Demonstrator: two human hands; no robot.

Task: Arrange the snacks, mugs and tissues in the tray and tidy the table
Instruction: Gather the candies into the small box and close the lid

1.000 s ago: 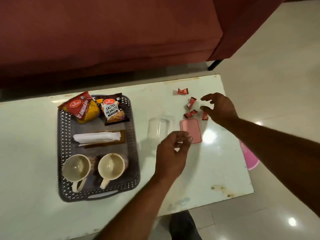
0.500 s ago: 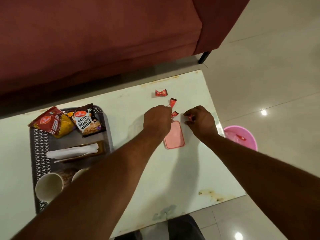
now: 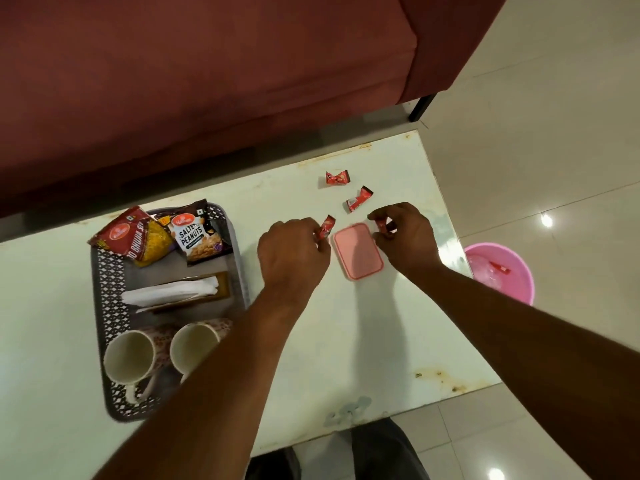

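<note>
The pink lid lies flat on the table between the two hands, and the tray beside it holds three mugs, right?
Not quite: the head view shows two mugs in the tray, not three. The pink lid does lie flat on the table between the left hand and the right hand.

We are reading white capitals "SALTED PEANUTS" on the dark snack packet (image 3: 200,235) lying at the far end of the tray (image 3: 111,271), under a red oval logo in white script that we are taking for "Haldiram's", though it is too small to be sure. On the red packet (image 3: 129,235) beside it we are making out the letters "BHUJIA SE", the start and end of the name being cut off by creases, with the same red oval logo above. The small red wrappers (image 3: 337,177) on the table (image 3: 346,341) are showing print too small for us to read.
</note>
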